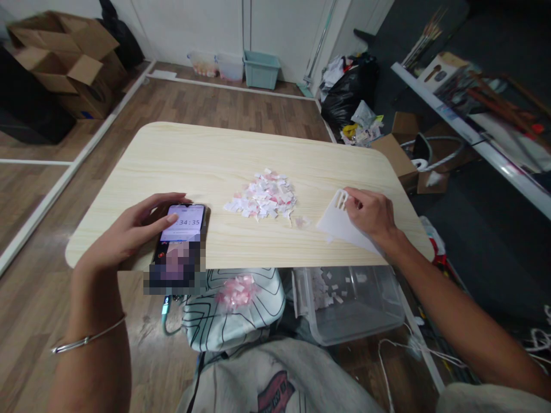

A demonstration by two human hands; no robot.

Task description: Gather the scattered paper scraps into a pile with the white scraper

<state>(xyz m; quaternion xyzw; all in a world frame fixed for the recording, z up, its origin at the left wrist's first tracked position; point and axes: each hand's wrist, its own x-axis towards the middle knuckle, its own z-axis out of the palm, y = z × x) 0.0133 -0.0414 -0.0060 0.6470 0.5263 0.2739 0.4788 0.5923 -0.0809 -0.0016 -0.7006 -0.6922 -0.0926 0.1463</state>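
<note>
On the left part of the table my left hand (144,221) rests with its fingers stretched out past the top of a smartphone (189,218). The thumb lies over the lit screen, which shows timer-like digits; the lower part is pixelated. My right hand (374,215) is closed on a white scraper (342,221) with slots in its upper corner, tilted against the tabletop. Between the hands lies a heap of small white and pink paper scraps (267,195). A few loose pieces (302,222) sit between heap and scraper.
Under the front edge of the pale wooden table (193,149), a clear plastic bin (357,327) holds scraps. Beside it, pink packets (239,291) lie on a patterned light-blue bag (232,330). Cardboard boxes (86,74), black garbage bags (348,97) and a shelf (447,109) surround the table.
</note>
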